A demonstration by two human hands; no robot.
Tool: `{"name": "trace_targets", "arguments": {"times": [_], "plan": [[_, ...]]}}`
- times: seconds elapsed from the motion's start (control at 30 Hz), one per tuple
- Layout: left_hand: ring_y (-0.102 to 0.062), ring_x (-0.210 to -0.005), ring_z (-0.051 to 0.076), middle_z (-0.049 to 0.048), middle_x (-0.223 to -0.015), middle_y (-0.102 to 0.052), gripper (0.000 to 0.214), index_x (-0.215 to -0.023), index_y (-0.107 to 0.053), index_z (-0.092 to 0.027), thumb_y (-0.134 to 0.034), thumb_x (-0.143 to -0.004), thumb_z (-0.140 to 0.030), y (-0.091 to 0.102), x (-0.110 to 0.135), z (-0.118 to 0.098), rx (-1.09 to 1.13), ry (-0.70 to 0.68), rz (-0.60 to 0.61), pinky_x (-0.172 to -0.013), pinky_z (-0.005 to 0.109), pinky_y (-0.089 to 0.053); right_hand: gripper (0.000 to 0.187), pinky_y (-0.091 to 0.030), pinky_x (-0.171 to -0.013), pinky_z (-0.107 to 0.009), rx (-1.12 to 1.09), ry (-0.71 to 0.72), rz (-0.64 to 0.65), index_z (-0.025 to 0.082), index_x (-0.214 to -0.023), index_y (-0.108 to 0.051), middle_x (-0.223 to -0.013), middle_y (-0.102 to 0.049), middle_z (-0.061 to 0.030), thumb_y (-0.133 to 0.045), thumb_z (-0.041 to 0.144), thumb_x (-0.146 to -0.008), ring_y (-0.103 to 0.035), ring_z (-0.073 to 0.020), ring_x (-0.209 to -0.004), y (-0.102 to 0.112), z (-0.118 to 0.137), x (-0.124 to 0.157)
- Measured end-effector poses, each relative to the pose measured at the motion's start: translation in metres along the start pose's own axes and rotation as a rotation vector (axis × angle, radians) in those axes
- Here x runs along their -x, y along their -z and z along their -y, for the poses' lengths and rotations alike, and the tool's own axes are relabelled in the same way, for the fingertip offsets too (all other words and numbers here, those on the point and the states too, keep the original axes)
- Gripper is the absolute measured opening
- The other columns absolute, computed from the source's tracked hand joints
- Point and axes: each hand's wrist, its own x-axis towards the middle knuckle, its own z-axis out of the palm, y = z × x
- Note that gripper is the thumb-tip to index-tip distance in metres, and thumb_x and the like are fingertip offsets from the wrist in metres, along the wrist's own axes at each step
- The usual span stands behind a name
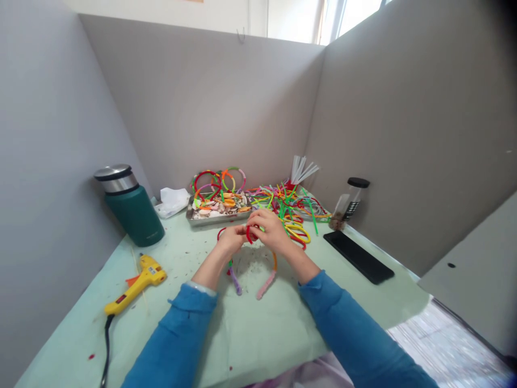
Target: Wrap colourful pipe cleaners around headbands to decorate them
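Observation:
My left hand (231, 241) and my right hand (272, 230) meet over the middle of the table, fingers pinched together. Between them is a short red pipe cleaner (249, 235), bent into a curve. Below my hands, the two ends of a hair hoop wrapped in coloured pipe cleaner (266, 284) reach toward me, one purple and one pink. My hands hide its upper part, so I cannot tell whether the red piece is joined to it.
Behind my hands stand a metal tray (214, 220) of shells, several wrapped hoops (208, 184) and a heap of pipe cleaners (283, 202). On the left are a yellow glue gun (137, 283) and green bottle (135, 215); on the right, a black phone (357, 257) and clear jar (348, 205).

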Motion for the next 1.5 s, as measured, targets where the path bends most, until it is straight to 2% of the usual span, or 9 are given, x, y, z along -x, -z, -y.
{"name": "trace_targets", "arguments": {"times": [0.13,0.27,0.33,0.47,0.67,0.83,1.17,1.33,1.5], "plan": [[-0.025,-0.038,0.002,-0.0023,-0.056,-0.058,0.023,-0.074,-0.067,-0.012,-0.07,-0.059,-0.029,-0.002,0.005,-0.007,-0.047,-0.01,0.063,-0.038,0.02,-0.015,0.012,-0.038,-0.062,-0.025,-0.179,-0.287,0.096,0.018,-0.064,-0.064,-0.066,-0.059,-0.0007,-0.054,0.013,-0.069,-0.051,-0.013,-0.065,0.008,-0.008,-0.017],[-0.028,-0.039,0.002,-0.0023,-0.053,-0.056,0.017,-0.068,-0.066,-0.012,-0.07,-0.058,-0.026,-0.006,0.007,-0.008,-0.059,-0.047,0.12,-0.04,0.02,-0.018,0.003,-0.034,-0.051,-0.022,-0.501,-0.55,0.255,0.015,-0.061,-0.063,-0.056,-0.055,0.0023,-0.062,0.017,-0.062,-0.046,-0.0092,-0.052,0.013,-0.024,-0.019],[-0.027,-0.039,0.002,-0.0029,-0.052,-0.054,0.018,-0.068,-0.066,-0.012,-0.07,-0.058,-0.027,-0.007,0.007,-0.007,-0.064,-0.048,0.143,-0.04,0.02,-0.018,0.008,-0.037,-0.05,-0.022,-0.711,-0.702,0.312,0.015,-0.064,-0.062,-0.056,-0.055,0.0031,-0.067,0.021,-0.06,-0.047,-0.0087,-0.051,0.013,-0.032,-0.014],[-0.025,-0.038,0.002,-0.0037,-0.052,-0.051,0.03,-0.076,-0.066,-0.013,-0.072,-0.057,-0.035,-0.005,0.008,-0.007,-0.054,0.006,0.18,-0.039,0.02,-0.015,0.022,-0.044,-0.054,-0.024,-0.957,-0.931,0.244,0.016,-0.071,-0.061,-0.061,-0.058,0.0028,-0.074,0.024,-0.056,-0.052,-0.0091,-0.054,0.008,-0.043,0.0],[-0.024,-0.038,0.002,-0.0053,-0.048,-0.045,0.033,-0.07,-0.065,-0.012,-0.072,-0.056,-0.041,-0.005,0.008,-0.006,-0.042,-0.017,0.171,-0.039,0.02,-0.014,0.026,-0.043,-0.05,-0.022,-1.091,-0.853,0.184,0.016,-0.07,-0.058,-0.06,-0.056,0.0035,-0.076,0.028,-0.056,-0.052,-0.009,-0.052,-0.003,-0.041,0.01],[-0.025,-0.036,0.002,-0.0046,-0.051,-0.051,0.031,-0.073,-0.063,-0.013,-0.072,-0.057,-0.038,-0.006,0.004,-0.002,-0.001,-0.002,0.131,-0.037,0.02,-0.014,0.025,-0.039,-0.048,-0.022,-1.167,-0.857,0.092,0.016,-0.071,-0.058,-0.058,-0.055,0.004,-0.074,0.028,-0.056,-0.051,-0.0089,-0.05,-0.01,-0.038,0.012],[-0.033,-0.037,0.002,-0.0019,-0.059,-0.061,0.032,-0.073,-0.053,-0.015,-0.075,-0.055,-0.031,-0.009,0.01,-0.012,0.101,-0.071,0.127,-0.04,0.017,-0.018,0.019,-0.032,-0.04,-0.02,-1.038,-0.89,0.083,0.016,-0.054,-0.05,-0.046,-0.046,0.0048,-0.065,0.027,-0.058,-0.039,-0.0064,-0.041,-0.023,-0.033,0.015],[-0.035,-0.04,0.003,0.0016,-0.065,-0.065,0.036,-0.081,-0.062,-0.014,-0.076,-0.053,-0.032,-0.006,0.011,-0.017,0.088,-0.068,0.118,-0.041,0.018,-0.018,0.015,-0.029,-0.037,-0.02,-0.996,-0.944,0.118,0.017,-0.056,-0.051,-0.044,-0.046,0.0044,-0.064,0.025,-0.057,-0.036,-0.0064,-0.039,-0.024,-0.035,0.018],[-0.025,-0.04,0.002,0.0007,-0.062,-0.062,0.042,-0.087,-0.069,-0.012,-0.075,-0.054,-0.037,-0.004,0.008,-0.015,0.028,-0.029,0.111,-0.041,0.02,-0.014,0.013,-0.03,-0.037,-0.02,-0.914,-0.916,0.076,0.016,-0.057,-0.054,-0.046,-0.048,0.0034,-0.064,0.024,-0.057,-0.037,-0.0062,-0.039,-0.025,-0.034,0.019]]}}
